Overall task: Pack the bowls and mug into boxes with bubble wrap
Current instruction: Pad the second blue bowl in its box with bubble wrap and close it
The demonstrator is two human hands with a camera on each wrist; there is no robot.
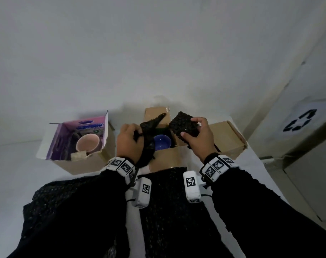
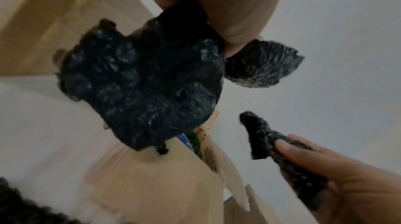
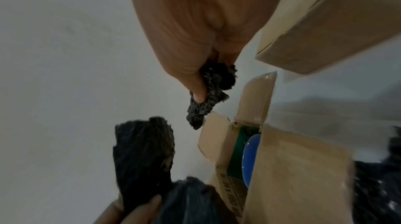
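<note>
A blue bowl (image 1: 162,142) sits inside the open middle cardboard box (image 1: 165,158). Above the box's left side, my left hand (image 1: 129,140) grips a crumpled black bubble wrap piece (image 1: 149,135), which hangs down over the bowl's left edge. My right hand (image 1: 197,135) pinches a flatter black bubble wrap piece (image 1: 183,125) over the box's right side. In the right wrist view the blue bowl (image 3: 251,159) shows against a green lining. A pink bowl (image 1: 87,144) stands in the open left box (image 1: 80,164), which is purple inside.
A closed cardboard box (image 1: 228,139) stands at the right, close to my right hand. Large black bubble wrap sheets (image 1: 169,205) lie on the white table in front of the boxes. A grey cabinet with a recycling sign (image 1: 300,121) stands at the far right.
</note>
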